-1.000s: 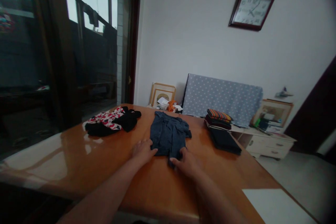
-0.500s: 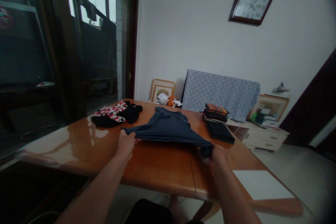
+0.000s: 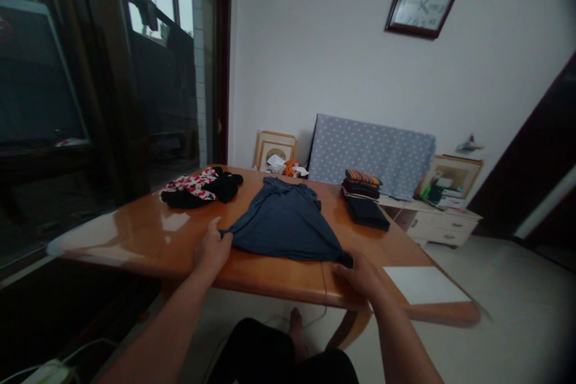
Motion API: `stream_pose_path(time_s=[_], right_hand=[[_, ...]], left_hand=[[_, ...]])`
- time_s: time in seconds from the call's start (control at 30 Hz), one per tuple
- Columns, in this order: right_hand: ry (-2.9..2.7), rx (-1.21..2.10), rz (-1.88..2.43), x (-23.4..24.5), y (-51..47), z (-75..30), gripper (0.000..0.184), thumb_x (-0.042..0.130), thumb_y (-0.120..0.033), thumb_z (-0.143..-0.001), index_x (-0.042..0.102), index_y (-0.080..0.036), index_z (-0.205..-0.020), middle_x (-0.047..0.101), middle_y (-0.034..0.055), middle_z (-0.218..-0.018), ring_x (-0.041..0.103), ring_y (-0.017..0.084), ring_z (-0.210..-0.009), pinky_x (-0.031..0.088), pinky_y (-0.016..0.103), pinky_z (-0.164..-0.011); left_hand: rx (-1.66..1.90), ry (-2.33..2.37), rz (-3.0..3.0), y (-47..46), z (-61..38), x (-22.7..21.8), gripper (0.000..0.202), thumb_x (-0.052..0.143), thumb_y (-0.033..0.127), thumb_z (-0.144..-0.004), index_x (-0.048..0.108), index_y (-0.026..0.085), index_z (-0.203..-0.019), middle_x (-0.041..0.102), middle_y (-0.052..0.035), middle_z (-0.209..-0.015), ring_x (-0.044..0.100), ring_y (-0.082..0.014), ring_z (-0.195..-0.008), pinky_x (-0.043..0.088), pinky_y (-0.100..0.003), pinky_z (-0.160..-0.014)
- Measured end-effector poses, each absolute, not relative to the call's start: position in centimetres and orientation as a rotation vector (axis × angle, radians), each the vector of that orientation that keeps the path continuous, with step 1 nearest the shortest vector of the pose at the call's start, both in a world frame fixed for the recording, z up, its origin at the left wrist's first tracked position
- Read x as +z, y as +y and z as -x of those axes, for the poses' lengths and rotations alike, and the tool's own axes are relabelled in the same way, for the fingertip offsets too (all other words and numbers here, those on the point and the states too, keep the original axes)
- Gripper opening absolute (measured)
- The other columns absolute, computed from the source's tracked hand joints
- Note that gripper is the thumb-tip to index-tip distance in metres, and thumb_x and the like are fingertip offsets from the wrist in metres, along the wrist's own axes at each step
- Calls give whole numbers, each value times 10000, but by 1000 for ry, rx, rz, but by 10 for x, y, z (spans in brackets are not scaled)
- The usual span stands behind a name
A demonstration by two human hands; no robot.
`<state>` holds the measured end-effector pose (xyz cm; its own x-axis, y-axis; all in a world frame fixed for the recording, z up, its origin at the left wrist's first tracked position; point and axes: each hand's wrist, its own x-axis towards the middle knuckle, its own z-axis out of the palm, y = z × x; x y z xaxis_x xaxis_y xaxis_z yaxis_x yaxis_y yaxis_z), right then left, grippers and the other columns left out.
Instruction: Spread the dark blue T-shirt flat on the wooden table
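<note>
A dark blue garment [image 3: 285, 222] lies spread on the brown wooden table [image 3: 148, 234], wide at its near hem and narrow at the far end. My left hand [image 3: 212, 247] pinches the hem's left corner. My right hand [image 3: 360, 276] grips the hem's right corner near the table's front edge. The cloth is pulled taut between both hands.
A red, white and black heap of clothes [image 3: 200, 187] lies at the table's far left. A stack of folded clothes [image 3: 362, 199] sits at the far right. A white sheet [image 3: 425, 285] lies on the near right corner. Behind stand a dotted blue panel [image 3: 371, 156], picture frames and a low cabinet [image 3: 443, 222].
My hands took the garment's near corners and drew them apart and towards me, spreading the hem wide. The cloth has settled flat on the table. The view has pulled back from the table.
</note>
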<state>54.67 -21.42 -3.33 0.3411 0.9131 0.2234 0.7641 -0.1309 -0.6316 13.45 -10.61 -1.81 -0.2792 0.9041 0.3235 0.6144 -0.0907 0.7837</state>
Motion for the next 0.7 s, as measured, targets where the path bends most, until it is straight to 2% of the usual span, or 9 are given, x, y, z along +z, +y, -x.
stream_pose_path(time_s=[0.07, 0.1, 0.2, 0.27, 0.33, 0.4, 0.47, 0.6, 0.7], right_hand=[[-1480, 208, 1982, -29, -219, -550, 185, 650, -324, -713, 725, -224, -850, 721, 63, -874, 662, 248, -886, 463, 330, -784], [-1423, 144, 1977, -26, -221, -552, 152, 621, -305, -726, 717, -227, -813, 715, 62, -864, 657, 248, -897, 461, 333, -785], [-1130, 33, 1777, -7, -224, -552, 189, 587, -339, -769, 697, -218, -864, 699, 60, -892, 652, 242, -878, 479, 335, -747], [-938, 135, 1549, 10, -229, -547, 238, 599, -374, -790, 667, -217, -955, 679, 32, -859, 640, 198, -724, 483, 309, -643], [-824, 315, 1297, 29, -236, -540, 266, 647, -380, -783, 634, -229, -1002, 648, -8, -791, 574, 138, -567, 443, 261, -532], [-801, 449, 1053, 48, -246, -534, 265, 696, -348, -760, 619, -238, -987, 621, -28, -757, 518, 102, -512, 407, 230, -484], [-835, 538, 911, 65, -258, -531, 261, 737, -305, -739, 627, -240, -967, 632, -15, -821, 519, 89, -535, 419, 222, -495], [-936, 795, 881, 85, -281, -537, 214, 720, -284, -780, 642, -241, -974, 626, 4, -834, 445, 69, -504, 337, 201, -434], [-1104, 1090, 981, 80, -280, -544, 216, 699, -303, -805, 636, -226, -996, 603, 0, -778, 419, 65, -486, 285, 195, -418]], left_hand=[[1490, 1796, -1553, -107, -133, -11, 481, 515, 261, -820, 568, 175, -1291, 662, -25, -829, 651, -204, -766, 507, -320, -745], [1595, 1743, -1496, -107, -132, -7, 445, 500, 261, -824, 604, 175, -1248, 668, -27, -835, 647, -198, -766, 510, -314, -746], [1864, 1613, -1373, -110, -126, 12, 337, 497, 290, -834, 690, 182, -1088, 689, -33, -884, 640, -190, -822, 512, -302, -783], [2004, 1554, -1324, -116, -124, 28, 298, 525, 320, -839, 714, 185, -1027, 698, -29, -907, 633, -186, -845, 508, -299, -805], [2121, 1495, -1298, -126, -126, 46, 302, 548, 341, -849, 720, 186, -1043, 704, -23, -923, 632, -180, -851, 506, -298, -818], [2219, 1430, -1295, -140, -132, 63, 303, 558, 342, -858, 720, 183, -1058, 710, -25, -950, 642, -181, -884, 508, -305, -853], [2292, 1380, -1322, -156, -139, 79, 286, 568, 343, -867, 723, 189, -1051, 717, -28, -992, 651, -188, -941, 498, -319, -918], [2207, 1394, -1486, -184, -145, 104, 263, 591, 362, -866, 732, 214, -1032, 725, -19, -1017, 653, -196, -966, 497, -316, -924], [1792, 1417, -1701, -184, -142, 110, 264, 598, 395, -840, 743, 224, -981, 739, -7, -922, 666, -199, -868, 519, -292, -799]])
